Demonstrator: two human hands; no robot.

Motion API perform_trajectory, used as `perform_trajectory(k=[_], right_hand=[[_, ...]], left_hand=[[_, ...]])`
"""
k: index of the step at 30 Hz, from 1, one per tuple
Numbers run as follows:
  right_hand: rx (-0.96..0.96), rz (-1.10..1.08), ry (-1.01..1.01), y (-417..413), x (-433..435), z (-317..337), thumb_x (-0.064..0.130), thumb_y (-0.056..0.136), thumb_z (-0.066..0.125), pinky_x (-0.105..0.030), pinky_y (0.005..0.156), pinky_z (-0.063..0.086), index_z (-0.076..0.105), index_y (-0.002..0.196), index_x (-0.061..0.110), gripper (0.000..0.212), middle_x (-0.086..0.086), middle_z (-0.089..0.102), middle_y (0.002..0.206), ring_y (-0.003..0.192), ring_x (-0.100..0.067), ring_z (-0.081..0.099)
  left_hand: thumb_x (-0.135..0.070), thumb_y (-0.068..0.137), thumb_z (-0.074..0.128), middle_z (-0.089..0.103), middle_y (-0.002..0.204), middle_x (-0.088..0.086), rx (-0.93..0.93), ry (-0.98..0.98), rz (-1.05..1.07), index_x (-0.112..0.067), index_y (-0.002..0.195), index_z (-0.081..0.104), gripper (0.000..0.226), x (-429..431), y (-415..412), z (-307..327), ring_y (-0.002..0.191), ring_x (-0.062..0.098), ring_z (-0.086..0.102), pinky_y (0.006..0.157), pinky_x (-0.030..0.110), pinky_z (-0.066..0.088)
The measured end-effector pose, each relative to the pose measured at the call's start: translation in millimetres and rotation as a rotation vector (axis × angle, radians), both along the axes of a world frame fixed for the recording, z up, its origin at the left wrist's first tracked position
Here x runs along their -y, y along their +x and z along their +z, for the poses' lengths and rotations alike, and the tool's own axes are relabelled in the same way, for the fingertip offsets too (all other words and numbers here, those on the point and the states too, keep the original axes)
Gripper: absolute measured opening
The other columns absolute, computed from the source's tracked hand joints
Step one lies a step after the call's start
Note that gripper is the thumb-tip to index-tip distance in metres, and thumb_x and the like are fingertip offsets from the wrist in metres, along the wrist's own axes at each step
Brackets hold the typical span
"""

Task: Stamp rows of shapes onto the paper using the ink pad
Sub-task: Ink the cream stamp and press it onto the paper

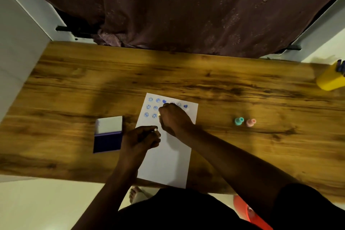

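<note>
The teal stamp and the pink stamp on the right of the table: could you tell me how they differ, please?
The teal stamp is green-blue and lies nearer the paper; the pink stamp is pale pink and lies farther right. Both are small, similarly shaped, lie on the wooden table and are untouched by either hand.

Two loose stamps (239,121) (250,122) — one ink pad (107,134).

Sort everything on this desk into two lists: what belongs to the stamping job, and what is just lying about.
Belongs to the job:
- paper, partly stamped in blue
- open ink pad
- right hand, pressing down on the paper, a stamp barely visible in it
- left hand, resting at the paper's edge
- teal stamp and pink stamp, spare

Lying about:
- yellow cup holding pens
- curtain behind the desk
</note>
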State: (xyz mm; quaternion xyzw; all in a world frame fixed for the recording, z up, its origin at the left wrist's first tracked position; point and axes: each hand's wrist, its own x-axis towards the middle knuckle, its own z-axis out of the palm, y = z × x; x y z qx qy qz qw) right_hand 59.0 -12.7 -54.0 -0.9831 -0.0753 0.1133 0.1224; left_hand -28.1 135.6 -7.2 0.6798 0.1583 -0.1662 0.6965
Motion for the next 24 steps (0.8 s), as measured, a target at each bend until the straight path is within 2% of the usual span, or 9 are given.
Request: perform_trajectory(k=[5,10,12,14,15,17,19,21,24], right_hand=[[0.033,-0.048,-0.014,1,-4,1,0.02,0.077,0.081,-0.034,0.07,0.053,0.069,0.107,0.01,0.033,-0.011,0.073,0.097,0.087,-0.027,0.067],[0.002,-0.072,-0.001,1,-2,16,0.018,0.087,0.073,-0.034,0.074,0.055,0.066,0.111,0.009,0.027,-0.013,0.071,0.105,0.092,-0.029,0.069],[-0.011,-0.079,0.055,-1,4,28,0.021,0.09,0.071,-0.035,0.08,0.058,0.067,0.113,0.008,0.026,-0.013,0.071,0.11,0.097,-0.029,0.069],[-0.011,-0.103,0.209,-2,12,43,0.025,0.091,0.071,-0.036,0.083,0.059,0.071,0.112,0.007,0.028,-0.012,0.073,0.112,0.097,-0.027,0.069],[0.008,-0.14,0.303,-4,17,52,0.026,0.091,0.072,-0.032,0.079,0.058,0.073,0.111,0.007,0.028,-0.01,0.074,0.11,0.094,-0.025,0.069],[0.076,-0.259,0.482,-9,28,73,0.031,0.091,0.072,-0.023,0.065,0.05,0.076,0.101,0.009,0.024,-0.005,0.077,0.095,0.079,-0.015,0.068],[0.118,-0.378,0.668,-20,42,90,0.035,0.089,0.074,-0.023,0.059,0.049,0.077,0.088,0.013,0.023,-0.001,0.075,0.078,0.066,-0.009,0.066],[0.052,-0.487,0.889,-40,54,100,0.036,0.087,0.076,-0.022,0.06,0.054,0.078,0.085,0.019,0.017,0.002,0.075,0.073,0.063,-0.007,0.067],[-0.11,-0.558,1.165,-78,66,102,0.03,0.087,0.077,-0.024,0.07,0.059,0.079,0.097,0.016,0.017,-0.006,0.078,0.086,0.074,-0.013,0.07]], left_hand=[[-0.013,0.094,0.073,0.082,0.103,0.008,0.02,-0.023,-0.002,-0.014,0.11,0.078,0.017,-5,0,5,0.095,0.027,0.08,0.079,0.033,0.064],[-0.015,0.093,0.074,0.082,0.102,0.008,0.067,-0.029,0.004,-0.013,0.111,0.078,0.019,-16,1,14,0.096,0.028,0.079,0.083,0.035,0.065],[-0.014,0.092,0.075,0.082,0.102,0.006,0.08,-0.023,-0.009,-0.015,0.11,0.078,0.018,-18,0,17,0.096,0.027,0.079,0.084,0.037,0.065],[-0.012,0.091,0.076,0.082,0.103,0.004,0.085,-0.023,-0.027,-0.015,0.11,0.078,0.019,-22,0,17,0.098,0.026,0.079,0.085,0.039,0.065],[-0.012,0.09,0.077,0.082,0.103,0.003,0.084,-0.026,-0.035,-0.016,0.11,0.079,0.02,-23,1,16,0.098,0.025,0.079,0.085,0.039,0.065],[-0.013,0.087,0.081,0.083,0.103,0.001,0.086,-0.025,-0.061,-0.018,0.109,0.079,0.023,-24,1,15,0.098,0.023,0.08,0.083,0.037,0.065],[-0.014,0.085,0.083,0.083,0.102,-0.001,0.087,-0.022,-0.096,-0.02,0.11,0.08,0.026,-21,0,15,0.097,0.021,0.08,0.083,0.036,0.065],[-0.012,0.084,0.083,0.083,0.102,0.0,0.083,-0.036,-0.125,-0.02,0.111,0.079,0.028,-15,-1,15,0.098,0.022,0.08,0.084,0.036,0.065],[-0.01,0.085,0.082,0.083,0.104,0.001,0.073,-0.052,-0.173,-0.021,0.111,0.079,0.028,-2,-2,16,0.099,0.023,0.08,0.088,0.041,0.064]])
